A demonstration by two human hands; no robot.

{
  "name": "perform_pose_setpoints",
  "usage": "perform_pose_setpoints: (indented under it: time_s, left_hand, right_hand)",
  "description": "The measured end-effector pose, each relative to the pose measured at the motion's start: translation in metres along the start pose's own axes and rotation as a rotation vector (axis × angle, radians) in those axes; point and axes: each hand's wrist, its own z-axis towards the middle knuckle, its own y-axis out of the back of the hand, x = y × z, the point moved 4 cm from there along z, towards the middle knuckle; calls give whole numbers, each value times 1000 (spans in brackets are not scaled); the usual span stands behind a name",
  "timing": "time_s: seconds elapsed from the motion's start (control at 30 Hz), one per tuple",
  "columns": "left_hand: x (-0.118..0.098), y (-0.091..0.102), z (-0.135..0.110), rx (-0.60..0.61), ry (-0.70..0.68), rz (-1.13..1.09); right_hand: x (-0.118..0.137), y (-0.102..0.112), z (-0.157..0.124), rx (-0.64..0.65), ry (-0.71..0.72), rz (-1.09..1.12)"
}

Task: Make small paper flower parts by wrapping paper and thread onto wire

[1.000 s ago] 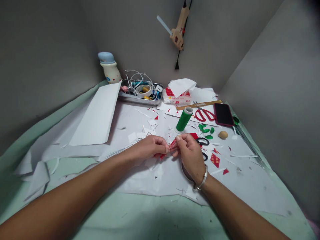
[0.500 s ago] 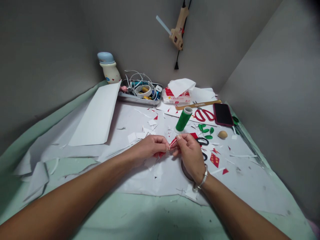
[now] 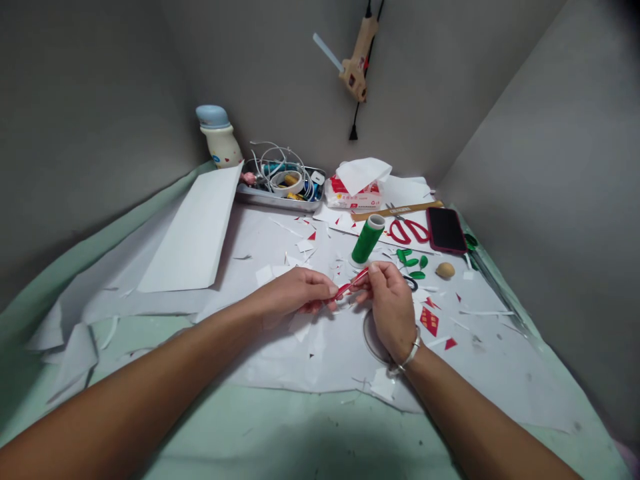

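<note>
Both my hands meet over the middle of the paper-covered table and pinch a small red paper piece (image 3: 349, 287) between them. My left hand (image 3: 295, 292) grips its left end with fingertips closed. My right hand (image 3: 390, 297), with a silver bracelet on the wrist, pinches its right end a little higher. Just behind the hands stands a green thread spool (image 3: 368, 239). Small black-handled scissors (image 3: 412, 283) lie partly hidden behind my right hand.
Red scissors (image 3: 410, 231), a dark phone (image 3: 446, 229), green paper leaves (image 3: 413, 261) and a small nut (image 3: 445, 270) lie to the right. A metal tray (image 3: 280, 193) of cables and tape, a tissue pack (image 3: 356, 190), a bottle (image 3: 219, 137) and a white sheet (image 3: 193, 233) sit behind.
My right hand has lifted and shifted slightly right, so the red piece now stretches between the two hands. My left hand has stayed nearly where it was.
</note>
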Motion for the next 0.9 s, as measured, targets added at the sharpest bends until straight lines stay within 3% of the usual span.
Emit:
perform_pose_setpoints:
  time_s: [0.3,0.6,0.9]
  left_hand:
    - [3,3,1,-81,33,86]
    - [-1,1,0,-29,-7,114]
    - [4,0,2,-55,-4,128]
  right_hand:
    - [1,2,0,-43,1,-49]
    - [-2,3,2,-52,-28,-28]
    - [-5,0,2,-25,-52,35]
